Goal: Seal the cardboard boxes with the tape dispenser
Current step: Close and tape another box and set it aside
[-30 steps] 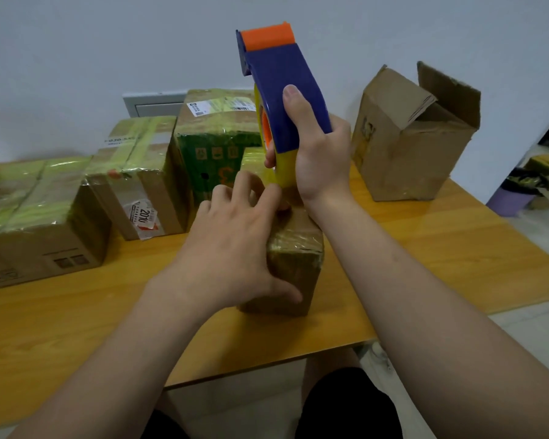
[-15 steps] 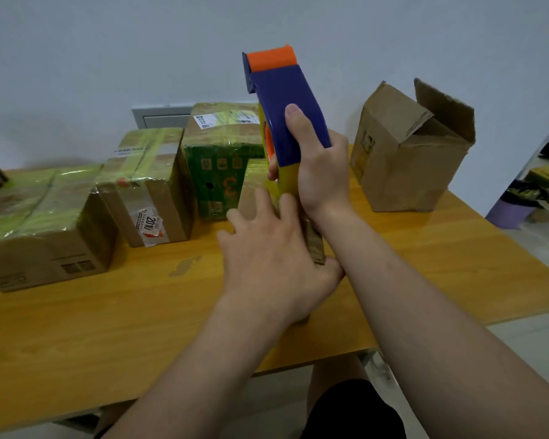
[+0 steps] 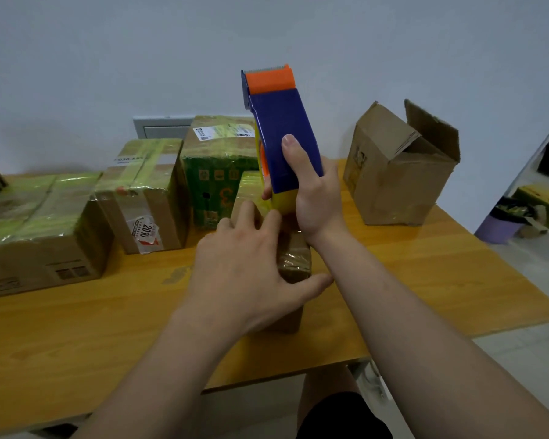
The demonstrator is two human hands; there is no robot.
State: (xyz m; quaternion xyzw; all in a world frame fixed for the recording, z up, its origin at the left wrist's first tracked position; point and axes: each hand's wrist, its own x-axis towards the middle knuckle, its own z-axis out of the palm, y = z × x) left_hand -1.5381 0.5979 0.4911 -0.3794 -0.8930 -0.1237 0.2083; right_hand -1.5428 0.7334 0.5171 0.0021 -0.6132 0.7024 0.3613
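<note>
The right hand (image 3: 314, 198) wraps its fingers round the blue tape dispenser (image 3: 282, 128), thumb laid up its back, holding it upright, orange cutter end topmost, lower end at the top of the small cardboard box (image 3: 293, 259). The left hand (image 3: 244, 274) lies spread on that box, fingers nearly straight, thumb stretched across its near face. The box stands on the wooden table (image 3: 425, 274).

Soft, even indoor light; faint shadows on table (image 3: 76, 337); glare on taped boxes (image 3: 38, 217); wide-angle edge bending.
</note>
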